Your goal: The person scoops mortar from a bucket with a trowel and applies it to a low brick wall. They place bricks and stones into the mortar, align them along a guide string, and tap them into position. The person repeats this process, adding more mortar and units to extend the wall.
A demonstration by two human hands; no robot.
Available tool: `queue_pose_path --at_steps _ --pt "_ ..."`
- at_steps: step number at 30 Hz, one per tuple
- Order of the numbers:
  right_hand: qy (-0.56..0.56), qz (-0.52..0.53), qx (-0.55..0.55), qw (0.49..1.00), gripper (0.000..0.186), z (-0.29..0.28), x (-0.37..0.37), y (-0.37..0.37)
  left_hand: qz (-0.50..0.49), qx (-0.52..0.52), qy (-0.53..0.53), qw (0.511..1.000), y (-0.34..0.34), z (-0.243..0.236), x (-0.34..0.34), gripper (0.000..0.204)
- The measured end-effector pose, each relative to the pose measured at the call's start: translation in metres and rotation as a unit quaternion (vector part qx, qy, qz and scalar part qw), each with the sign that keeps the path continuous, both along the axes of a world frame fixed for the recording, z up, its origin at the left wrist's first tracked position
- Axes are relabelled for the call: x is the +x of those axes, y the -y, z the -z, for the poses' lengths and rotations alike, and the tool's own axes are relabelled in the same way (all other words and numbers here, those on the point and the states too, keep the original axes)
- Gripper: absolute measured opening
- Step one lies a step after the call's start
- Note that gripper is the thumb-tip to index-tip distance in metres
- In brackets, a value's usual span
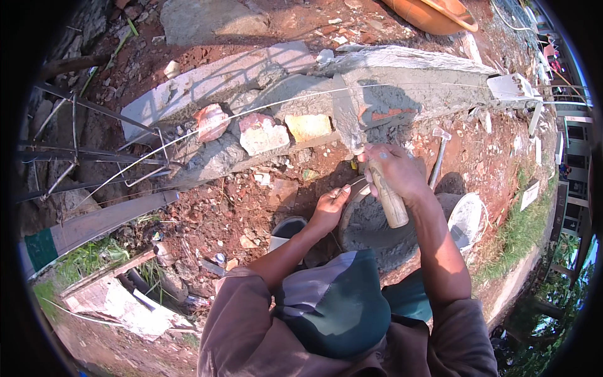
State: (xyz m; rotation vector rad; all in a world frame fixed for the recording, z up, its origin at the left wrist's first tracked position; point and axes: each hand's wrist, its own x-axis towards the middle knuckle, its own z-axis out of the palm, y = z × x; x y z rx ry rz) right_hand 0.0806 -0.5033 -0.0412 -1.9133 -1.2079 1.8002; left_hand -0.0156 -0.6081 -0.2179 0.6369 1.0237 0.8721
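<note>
My right hand (396,173) is closed round the wooden handle of a trowel (347,113). Its grey, mortar-smeared blade reaches forward over the mortar on a low wall (408,81). My left hand (331,208) has its fingers closed at the left rim of a round basin (343,227), which holds wet grey mortar (370,220). Along the near side of the wall sit a pinkish broken stone (211,122), a pink-and-white stone (264,134) and a yellowish stone (308,127), bedded in mortar. A thin string (264,108) runs lengthwise above them.
A hammer (440,154) stands or lies right of the basin, near a white bucket (466,220). A dark bucket (289,227) is by my left forearm. A steel rebar cage (94,154) juts in at left. An orange tub (433,16) lies beyond the wall.
</note>
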Motion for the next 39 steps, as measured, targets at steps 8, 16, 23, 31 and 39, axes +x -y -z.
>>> queue_pose_path --at_steps 8,16,23,31,39 --pt "0.172 -0.315 0.171 0.917 0.039 0.005 -0.046 0.019 -0.040 0.028 -0.012 0.999 0.011 0.035 0.004 0.026" --pt "0.452 -0.383 0.282 0.754 0.034 -0.010 0.006 -0.005 -0.020 -0.031 0.025 0.999 0.002 0.007 -0.001 0.037" --pt "0.358 -0.328 0.281 0.828 0.036 -0.007 0.029 -0.010 -0.022 -0.030 0.031 0.999 0.003 0.013 -0.002 0.040" --pt "0.405 -0.254 0.247 0.843 0.041 -0.002 0.090 -0.010 -0.016 -0.080 0.051 0.995 0.004 0.001 -0.002 0.038" --pt "0.305 -0.054 0.130 0.942 0.034 -0.081 0.161 0.142 0.000 -0.029 -0.066 0.997 -0.057 -0.046 0.006 0.034"
